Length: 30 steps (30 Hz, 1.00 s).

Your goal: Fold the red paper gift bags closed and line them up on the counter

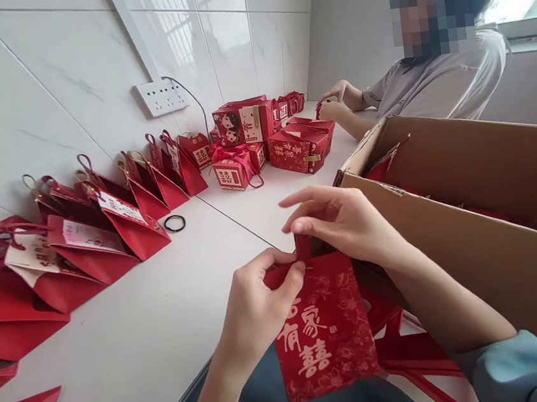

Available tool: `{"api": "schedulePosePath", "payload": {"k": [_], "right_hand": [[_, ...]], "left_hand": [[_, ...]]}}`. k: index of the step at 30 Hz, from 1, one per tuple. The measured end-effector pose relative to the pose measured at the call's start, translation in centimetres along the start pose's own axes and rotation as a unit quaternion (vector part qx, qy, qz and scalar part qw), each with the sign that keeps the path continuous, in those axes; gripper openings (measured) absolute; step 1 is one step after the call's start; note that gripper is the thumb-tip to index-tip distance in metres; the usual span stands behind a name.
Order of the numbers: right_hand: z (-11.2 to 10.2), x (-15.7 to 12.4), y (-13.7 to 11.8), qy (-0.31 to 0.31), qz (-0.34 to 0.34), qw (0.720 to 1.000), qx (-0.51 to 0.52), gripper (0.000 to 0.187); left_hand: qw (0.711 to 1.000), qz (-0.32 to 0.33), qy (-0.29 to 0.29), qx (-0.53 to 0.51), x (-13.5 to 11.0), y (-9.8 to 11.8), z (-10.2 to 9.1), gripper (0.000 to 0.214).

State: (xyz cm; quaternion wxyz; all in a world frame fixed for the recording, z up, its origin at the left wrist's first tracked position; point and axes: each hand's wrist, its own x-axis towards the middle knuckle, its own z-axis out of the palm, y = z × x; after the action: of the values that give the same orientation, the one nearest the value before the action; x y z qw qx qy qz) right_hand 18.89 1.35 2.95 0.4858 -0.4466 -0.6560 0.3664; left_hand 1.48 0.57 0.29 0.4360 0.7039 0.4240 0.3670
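I hold a flat red gift box (328, 335) with white characters printed on it, over my lap at the counter's edge. My left hand (260, 307) pinches its top left corner, fingers closed. My right hand (342, 219) grips the narrow red tab sticking up from the top edge, fingers curled round it. More flat red pieces (419, 358) lie on my lap under the box.
An open cardboard carton (480, 204) stands to my right with red pieces inside. Along the wall stand several folded red boxes (121, 216) and finished gift boxes (291, 144). A black hair tie (174, 223) lies on the white counter (166, 327). Another person (432, 75) works at the far end.
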Motion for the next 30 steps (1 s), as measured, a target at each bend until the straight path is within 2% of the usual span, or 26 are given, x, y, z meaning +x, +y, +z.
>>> {"api": "schedulePosePath", "payload": {"k": [2, 5, 8, 16, 30], "right_hand": [[-0.5, -0.7, -0.1, -0.021, -0.006, 0.998, -0.062, 0.037], [-0.8, -1.8, -0.4, -0.083, 0.018, 0.983, -0.162, 0.022], [-0.6, -2.1, -0.6, -0.104, 0.031, 0.973, -0.202, 0.016], [0.5, -2.1, -0.7, -0.088, 0.026, 0.984, -0.154, 0.016], [0.4, -2.1, -0.7, -0.110, 0.055, 0.990, -0.074, 0.012]], "left_hand": [[1.000, -0.018, 0.011, -0.015, -0.1, -0.2, 0.0, 0.016], [0.998, -0.032, 0.040, -0.023, -0.1, -0.5, -0.2, 0.020], [0.997, -0.037, 0.065, -0.014, -0.1, -0.3, -0.4, 0.022], [0.997, 0.019, 0.079, 0.011, -0.1, 1.0, -0.8, 0.019], [0.996, -0.010, 0.078, -0.047, -0.4, 1.1, -0.6, 0.019]]}}
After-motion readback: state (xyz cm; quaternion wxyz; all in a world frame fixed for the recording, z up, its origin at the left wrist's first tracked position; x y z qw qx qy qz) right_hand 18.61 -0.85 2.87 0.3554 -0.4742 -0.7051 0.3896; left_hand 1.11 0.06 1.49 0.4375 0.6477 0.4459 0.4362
